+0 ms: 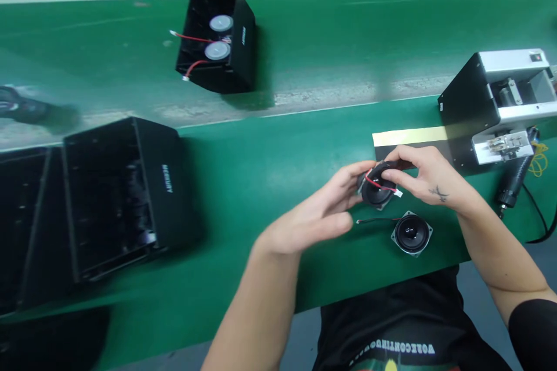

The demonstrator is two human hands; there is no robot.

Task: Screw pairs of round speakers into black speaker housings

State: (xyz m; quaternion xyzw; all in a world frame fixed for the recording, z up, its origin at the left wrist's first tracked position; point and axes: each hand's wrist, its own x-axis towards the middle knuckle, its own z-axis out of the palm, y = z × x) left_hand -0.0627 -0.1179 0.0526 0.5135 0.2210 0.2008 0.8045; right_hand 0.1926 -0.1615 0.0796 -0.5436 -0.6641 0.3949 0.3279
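Note:
Above the green bench, a round black speaker driver [378, 190] is held tilted between both hands. My left hand [331, 208] grips its left edge with the fingers, while the thumb stands away from it. Thumb and fingers of my right hand [418, 174] pinch the upper right rim. A red wire with a white connector [398, 192] crosses the driver's face. Just below, a second speaker driver [411, 233] lies face up on the bench, its dark wire [376, 220] stretched out to the left.
Black speaker boxes [167, 197] stand on the left. Another black box [243, 52] with two pale discs and red wires sits farther back. At right are a black and silver machine [487, 104], a power screwdriver [513, 179] with a cable, and a yellow strip [409, 135].

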